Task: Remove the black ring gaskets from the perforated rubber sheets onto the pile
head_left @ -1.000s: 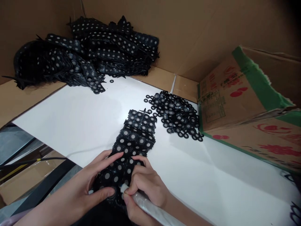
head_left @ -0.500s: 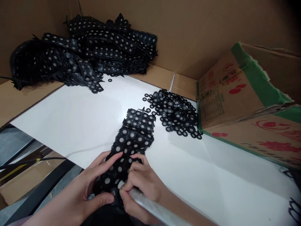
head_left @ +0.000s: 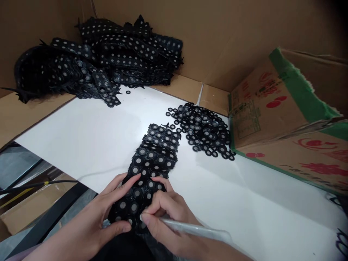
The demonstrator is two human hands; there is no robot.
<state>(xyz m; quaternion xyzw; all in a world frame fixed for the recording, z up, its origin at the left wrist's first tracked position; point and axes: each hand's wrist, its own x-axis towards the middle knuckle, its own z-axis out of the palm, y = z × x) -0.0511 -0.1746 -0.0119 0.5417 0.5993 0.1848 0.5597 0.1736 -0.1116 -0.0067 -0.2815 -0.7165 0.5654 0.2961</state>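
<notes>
1. Cardboard walls [head_left: 244,32] close in a white work surface [head_left: 89,137], seen from the head camera looking down at two bare hands.
2. At the near edge of that surface lies a black rubber strip [head_left: 152,163] studded with round grey-centred discs; it runs away from the person toward the middle of the surface.
3. The left hand [head_left: 95,221] lies over the near end of the strip, fingers spread across the discs and the thumb pressed against its lower edge, so it pins the strip rather than lifting it.
4. The right hand [head_left: 168,217] is closed around a slim silvery tool [head_left: 190,228], held like a pen, its tip touching the strip just beside the left thumb. What the tip is doing there is too small to tell, possibly pushing at a disc.
5. Loose black rings [head_left: 203,132] sit heaped just beyond the far end of the strip.
6. More such strips are stacked in a dark pile [head_left: 95,61] in the far left corner.
7. A printed carton with green trim [head_left: 285,119] stands at the right, beside the rings.
</notes>
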